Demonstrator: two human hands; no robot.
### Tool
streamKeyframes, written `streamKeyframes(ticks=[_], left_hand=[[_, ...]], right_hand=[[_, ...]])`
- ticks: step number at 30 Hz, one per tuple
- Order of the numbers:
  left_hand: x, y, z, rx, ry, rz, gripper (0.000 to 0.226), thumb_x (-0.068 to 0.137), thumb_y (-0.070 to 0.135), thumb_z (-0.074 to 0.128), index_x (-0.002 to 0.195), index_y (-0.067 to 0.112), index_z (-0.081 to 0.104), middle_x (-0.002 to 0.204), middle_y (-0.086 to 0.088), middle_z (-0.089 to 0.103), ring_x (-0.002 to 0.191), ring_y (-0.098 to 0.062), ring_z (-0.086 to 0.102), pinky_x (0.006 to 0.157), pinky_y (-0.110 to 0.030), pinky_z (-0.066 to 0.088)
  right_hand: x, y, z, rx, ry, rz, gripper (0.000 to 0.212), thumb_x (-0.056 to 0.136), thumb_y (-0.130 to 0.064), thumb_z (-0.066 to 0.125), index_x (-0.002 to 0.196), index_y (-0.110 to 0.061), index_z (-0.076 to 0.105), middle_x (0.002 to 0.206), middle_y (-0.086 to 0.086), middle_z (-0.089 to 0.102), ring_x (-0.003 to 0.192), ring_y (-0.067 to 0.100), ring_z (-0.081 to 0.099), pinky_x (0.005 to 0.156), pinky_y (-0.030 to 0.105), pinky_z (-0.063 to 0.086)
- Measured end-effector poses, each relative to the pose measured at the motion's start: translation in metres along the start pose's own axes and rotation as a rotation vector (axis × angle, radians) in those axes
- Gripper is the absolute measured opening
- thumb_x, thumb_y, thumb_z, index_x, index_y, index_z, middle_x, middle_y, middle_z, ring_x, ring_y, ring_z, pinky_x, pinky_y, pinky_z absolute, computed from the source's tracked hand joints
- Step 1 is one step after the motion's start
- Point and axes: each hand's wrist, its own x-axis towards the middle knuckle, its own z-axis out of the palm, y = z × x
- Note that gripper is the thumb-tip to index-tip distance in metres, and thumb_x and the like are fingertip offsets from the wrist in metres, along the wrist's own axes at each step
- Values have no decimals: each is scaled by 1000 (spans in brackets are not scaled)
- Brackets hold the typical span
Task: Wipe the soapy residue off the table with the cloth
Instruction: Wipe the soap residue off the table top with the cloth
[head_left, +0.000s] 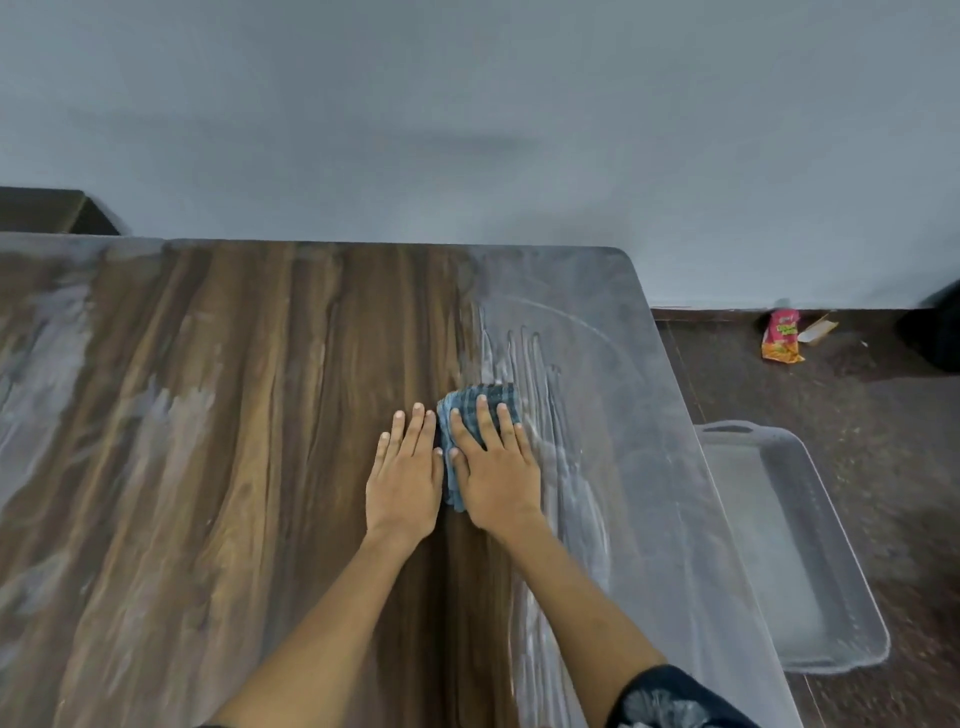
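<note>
The soft, limp cloth is pressed flat under the spread right hand; the left hand lies flat beside it on the slippery table

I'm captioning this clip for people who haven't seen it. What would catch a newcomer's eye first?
Two bare hands at the centre: the right hand presses flat on a folded blue checked cloth, and the left hand lies flat on the wood beside it. The brown wood-grain table is clean mid-span, but whitish soapy residue coats its right part. A bright red snack packet lies on the floor beyond.
</note>
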Motion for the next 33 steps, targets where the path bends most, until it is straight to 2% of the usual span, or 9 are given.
streamKeyframes(ticks=[3, 9, 12, 17, 22, 26, 29, 31, 33], left_hand=[[48, -6, -2, 35, -2, 14, 54, 100, 35, 21, 148, 16, 6, 157, 1, 2, 144, -13, -4, 115, -28, -3], [128, -22, -7, 126, -24, 43, 66, 96, 50, 17, 148, 13, 2, 157, -3, -1, 144, -14, -4, 116, -29, -2], [137, -24, -5, 138, 25, 43, 75, 86, 58, 5, 148, 15, 4, 157, -1, 1, 144, -12, -3, 115, -27, -3], [139, -25, -6, 91, 52, 37, 77, 83, 59, 6, 148, 17, 7, 156, 3, 3, 142, -7, -1, 114, -23, -4], [139, -25, -4, 81, 67, 19, 75, 84, 59, 7, 148, 19, 8, 156, 5, 5, 142, -5, 0, 114, -23, -3], [139, -26, -2, 59, 85, 19, 71, 87, 54, 8, 148, 18, 13, 156, 4, 9, 141, -5, 0, 114, -24, -1], [138, -25, -1, 39, 100, 17, 69, 87, 48, 8, 147, 16, 16, 155, 2, 14, 139, -4, -1, 114, -24, 1], [138, -24, -2, 18, 110, 10, 66, 88, 45, 9, 146, 16, 20, 154, 3, 17, 138, -3, 2, 114, -24, 3], [138, -24, -2, -2, 120, 11, 66, 89, 46, 8, 146, 17, 21, 154, 4, 18, 138, -1, 2, 114, -22, 2]], right_hand=[[63, 10, -13, -48, -35, 5, 51, 103, -39, 14, 151, -30, 1, 159, 2, -6, 146, 24, -8, 117, 37, -4], [166, 22, -32, -90, -70, -16, 51, 103, -38, 14, 151, -29, 0, 159, 4, -7, 146, 25, -8, 118, 38, -2], [203, 26, -38, -110, -42, -39, 51, 103, -39, 14, 151, -28, 1, 159, 4, -5, 146, 26, -6, 119, 40, 1], [254, 43, -53, -148, -36, -89, 52, 102, -39, 13, 152, -27, 3, 159, 4, -3, 146, 25, -2, 119, 40, 5], [254, 48, -52, -135, -15, 99, 53, 103, -37, 12, 152, -22, 1, 160, 5, -4, 146, 26, -1, 119, 39, 4], [203, 10, -35, -113, 22, 276, 54, 103, -35, 14, 152, -19, -4, 159, 11, -7, 146, 31, -4, 117, 44, 1], [185, -9, -28, -98, 33, 100, 53, 103, -35, 16, 152, -23, 0, 159, 8, -5, 146, 30, -4, 117, 44, -1], [210, 6, -37, -139, 6, -64, 52, 102, -36, 15, 152, -25, 2, 159, 5, -2, 146, 26, -2, 118, 44, 2], [243, 33, -52, -183, -18, -89, 52, 102, -37, 15, 152, -25, 3, 160, 3, -2, 146, 24, 2, 118, 46, 5]])
